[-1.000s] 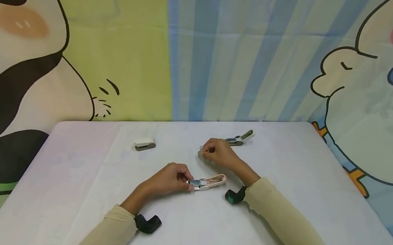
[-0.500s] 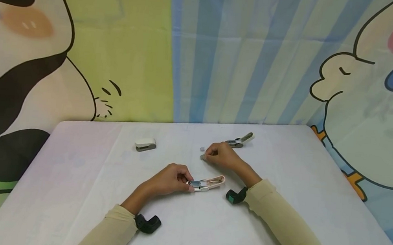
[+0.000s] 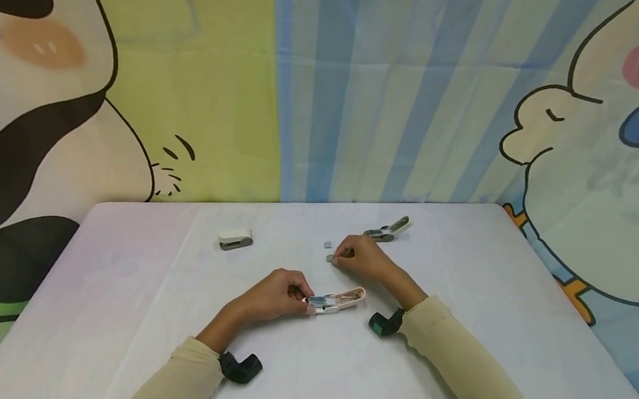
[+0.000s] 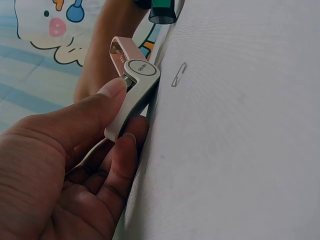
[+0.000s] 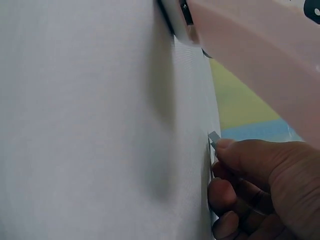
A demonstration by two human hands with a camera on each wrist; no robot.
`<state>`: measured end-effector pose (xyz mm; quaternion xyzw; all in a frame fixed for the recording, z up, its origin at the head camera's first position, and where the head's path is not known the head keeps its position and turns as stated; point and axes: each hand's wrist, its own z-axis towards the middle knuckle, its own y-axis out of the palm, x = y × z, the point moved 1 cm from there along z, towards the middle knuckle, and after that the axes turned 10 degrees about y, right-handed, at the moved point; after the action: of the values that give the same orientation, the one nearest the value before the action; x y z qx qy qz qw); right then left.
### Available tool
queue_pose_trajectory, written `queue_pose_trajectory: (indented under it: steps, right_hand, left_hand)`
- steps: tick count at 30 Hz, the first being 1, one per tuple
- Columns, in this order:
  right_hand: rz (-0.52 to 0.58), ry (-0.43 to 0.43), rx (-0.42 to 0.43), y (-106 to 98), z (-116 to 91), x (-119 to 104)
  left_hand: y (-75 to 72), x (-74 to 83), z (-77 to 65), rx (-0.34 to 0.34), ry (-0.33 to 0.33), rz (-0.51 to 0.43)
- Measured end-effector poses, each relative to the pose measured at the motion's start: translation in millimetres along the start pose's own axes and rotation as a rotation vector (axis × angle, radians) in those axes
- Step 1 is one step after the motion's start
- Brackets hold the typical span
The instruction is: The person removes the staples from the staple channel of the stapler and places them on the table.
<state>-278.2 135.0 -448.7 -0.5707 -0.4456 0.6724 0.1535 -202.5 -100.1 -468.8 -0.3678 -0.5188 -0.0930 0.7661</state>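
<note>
Since the earlier head views, the right hand [image 3: 362, 257] has been drawn a little nearer and leftward across the white tablecloth [image 3: 456, 341], away from the grey stapler [image 3: 388, 229] at the far side; one small grey staple block [image 3: 327, 244] is now left lying alone just beyond it. Its fingers are curled, and a second small grey strip of staples [image 5: 214, 138] is pinched at the fingertips, seen low against the cloth in the right wrist view. No change is seen in the left hand [image 3: 274, 295], which is closed round the rear end of the pink-and-white stapler [image 3: 337, 300]; the thumb is pressed on its white top arm in the left wrist view, and the stapler is held opened, lying on the cloth near the middle, between the two hands. A white stapler [image 3: 235, 238] is lying well apart at the far left, and a loose staple [image 4: 178, 74] is seen on the cloth beside the held stapler.

The step in hand is judged to be the fetching of staples for the opened stapler. For the next move, the pinched strip would need to be carried nearer and to the left, lined up with the open channel and set in squarely while the stapler is steadied
</note>
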Motion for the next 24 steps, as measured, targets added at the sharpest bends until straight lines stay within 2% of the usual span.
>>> queue_pose_trajectory:
  steps: [1, 3, 7, 8, 10, 12, 17, 24]
  right_hand:
    - [-0.01, -0.006, -0.004, 0, -1, 0]
    - [-0.028, -0.017, -0.012, -2, -5, -1]
    - [-0.043, -0.014, -0.033, -6, -12, -1]
    - [-0.042, -0.016, -0.037, -7, -14, -1]
    - [-0.04, -0.017, -0.043, -8, -17, 0]
    - [-0.037, -0.02, -0.045, -10, -20, 0]
    - [-0.011, -0.02, -0.059, -11, -27, 2]
    - [0.063, -0.087, -0.09, -12, -38, 2]
  left_hand:
    - [0.1, 0.2, -0.3, 0.0, 0.001, 0.002]
    - [-1.9, 11.9, -1.4, -0.001, -0.006, 0.003]
    - [-2.1, 13.9, -1.8, -0.002, -0.019, 0.012]
    - [-2.3, 13.9, -1.9, -0.003, -0.022, 0.016]
    - [-1.0, 2.7, -1.2, 0.001, -0.018, 0.017]
    - [-1.5, 0.6, -1.4, 0.004, -0.011, 0.017]
    - [-1.7, -0.9, -0.6, 0.002, -0.003, 0.012]
    - [0.0, 0.6, 0.4, -0.001, -0.017, 0.005]
